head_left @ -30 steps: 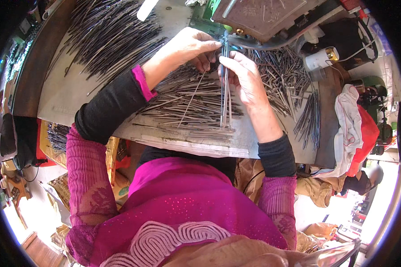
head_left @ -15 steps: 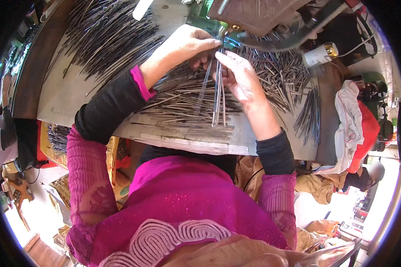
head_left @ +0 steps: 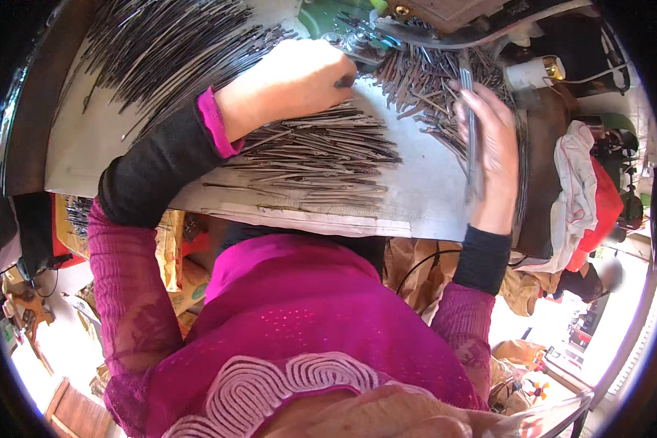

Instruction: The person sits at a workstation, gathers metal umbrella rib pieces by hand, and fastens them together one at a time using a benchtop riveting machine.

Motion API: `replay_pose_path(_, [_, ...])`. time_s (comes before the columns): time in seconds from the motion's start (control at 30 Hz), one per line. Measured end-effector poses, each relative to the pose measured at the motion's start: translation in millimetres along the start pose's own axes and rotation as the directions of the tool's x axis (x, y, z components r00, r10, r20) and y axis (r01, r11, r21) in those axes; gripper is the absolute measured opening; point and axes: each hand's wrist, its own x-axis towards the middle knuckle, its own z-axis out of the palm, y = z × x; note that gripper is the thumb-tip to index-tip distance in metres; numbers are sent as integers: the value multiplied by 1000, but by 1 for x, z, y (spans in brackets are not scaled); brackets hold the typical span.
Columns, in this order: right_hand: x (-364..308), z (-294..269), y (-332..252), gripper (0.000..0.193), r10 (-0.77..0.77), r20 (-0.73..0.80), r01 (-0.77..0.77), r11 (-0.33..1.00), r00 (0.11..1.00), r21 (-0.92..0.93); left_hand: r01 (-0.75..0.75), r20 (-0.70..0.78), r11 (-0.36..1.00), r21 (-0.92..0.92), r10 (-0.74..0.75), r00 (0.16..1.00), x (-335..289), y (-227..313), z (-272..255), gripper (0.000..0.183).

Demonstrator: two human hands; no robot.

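My right hand [head_left: 498, 135] is on the right of the worktable, closed around a few thin metal rods [head_left: 471, 117]. The rods stand nearly upright in the picture, their lower ends along my wrist and slightly blurred. Curled over the middle of the table, my left hand [head_left: 292, 77] is closed with its back up. What its fingers hold, if anything, is hidden. Just below it lies a pile of dark thin rods [head_left: 321, 157]. A heap of shorter dark pieces [head_left: 423, 84] spreads between my two hands, toward the far side.
A large bundle of dark rods [head_left: 168, 55] covers the far left of the metal tabletop [head_left: 434, 193]. Green machinery [head_left: 321, 16] stands at the far edge, with a hose [head_left: 489, 33] beside it. A white cylinder [head_left: 534, 73] and a white cloth [head_left: 573, 190] are at the right.
My hands were together at the machine, with thin rods between them. My right hand has moved right, carrying rods; my left has drawn slightly left and curled up.
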Motion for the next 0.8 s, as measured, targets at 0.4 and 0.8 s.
replay_pose_path(0.4, [-13, -26, 12, 24, -303, 3, 161, 500, 953, -851, -144, -52, 988, 48, 146, 988, 1, 8, 23, 17])
replay_pose_path(0.8, [9, 25, 19, 17, -489, 84, 301, 384, 868, -873, 44, -27, 994, -101, -47, 999, 7, 4, 3, 19])
